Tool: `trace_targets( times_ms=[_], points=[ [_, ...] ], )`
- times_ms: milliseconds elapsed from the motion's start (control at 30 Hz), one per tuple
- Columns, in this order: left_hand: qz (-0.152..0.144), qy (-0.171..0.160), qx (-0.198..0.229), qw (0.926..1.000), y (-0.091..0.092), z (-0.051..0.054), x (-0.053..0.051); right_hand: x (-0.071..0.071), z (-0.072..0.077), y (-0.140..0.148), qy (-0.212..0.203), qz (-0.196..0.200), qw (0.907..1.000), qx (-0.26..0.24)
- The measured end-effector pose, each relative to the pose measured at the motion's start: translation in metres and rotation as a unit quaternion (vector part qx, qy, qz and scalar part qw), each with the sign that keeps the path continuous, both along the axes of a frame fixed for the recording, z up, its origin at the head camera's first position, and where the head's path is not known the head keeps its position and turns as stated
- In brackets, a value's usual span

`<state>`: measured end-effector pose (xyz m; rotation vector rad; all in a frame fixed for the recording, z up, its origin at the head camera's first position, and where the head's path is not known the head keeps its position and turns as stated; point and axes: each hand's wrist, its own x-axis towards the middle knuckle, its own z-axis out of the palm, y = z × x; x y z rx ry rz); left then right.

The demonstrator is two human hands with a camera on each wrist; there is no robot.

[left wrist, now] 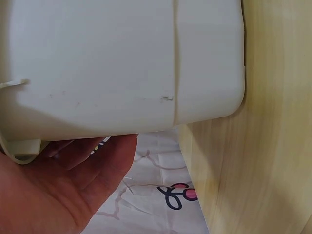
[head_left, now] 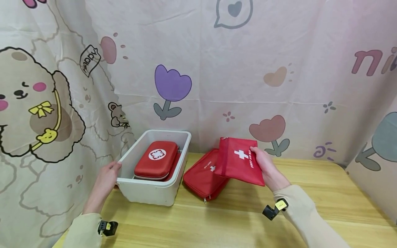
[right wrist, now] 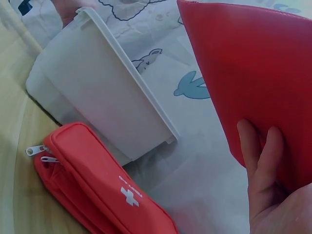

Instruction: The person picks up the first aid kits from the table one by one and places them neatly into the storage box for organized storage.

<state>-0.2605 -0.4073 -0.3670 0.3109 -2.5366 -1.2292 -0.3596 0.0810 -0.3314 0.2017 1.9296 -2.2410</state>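
My right hand (head_left: 269, 167) pinches the right edge of a flat red first aid pouch (head_left: 237, 160), held up above the table with its white cross facing up. In the right wrist view two fingers (right wrist: 265, 156) lie against the pouch's underside. Partly beneath it, a second red first aid bag (head_left: 201, 179) with zip pulls lies on the table. My left hand (head_left: 103, 182) grips the left rim of a white plastic bin (head_left: 145, 193); its fingers (left wrist: 114, 158) reach under the rim along the outer wall. Inside the bin sits a red hard case (head_left: 158, 160) with a white round emblem, on top of another red item.
The wooden table (head_left: 217, 220) spreads in front and to the right. A printed curtain (head_left: 211, 69) hangs behind the table and along the left side. The bin stands near the table's left edge, beside the red bag.
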Motion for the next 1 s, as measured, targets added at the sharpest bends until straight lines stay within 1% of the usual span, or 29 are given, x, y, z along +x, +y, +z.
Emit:
trace_targets(
  times_ms=[200,367,567,700,1000],
  points=[
    [-0.008,-0.004,0.002,1.0,0.0,0.001,0.001,-0.004,0.004,-0.013,0.007,0.007,0.9998,-0.017],
    [-0.009,-0.004,0.002,1.0,0.001,0.002,0.001,-0.006,0.007,-0.023,0.007,0.011,0.9998,-0.016],
    [0.0,-0.003,-0.01,0.9999,0.001,0.002,0.0,-0.008,0.008,-0.03,0.011,0.021,0.9995,-0.023],
    [0.007,-0.005,-0.01,0.9999,0.001,0.002,-0.001,-0.009,0.008,-0.034,0.018,0.026,0.9992,-0.025],
    [-0.001,-0.013,0.007,0.9999,0.0,0.001,0.001,-0.011,0.008,-0.042,0.018,0.038,0.9983,-0.041]
  ],
)
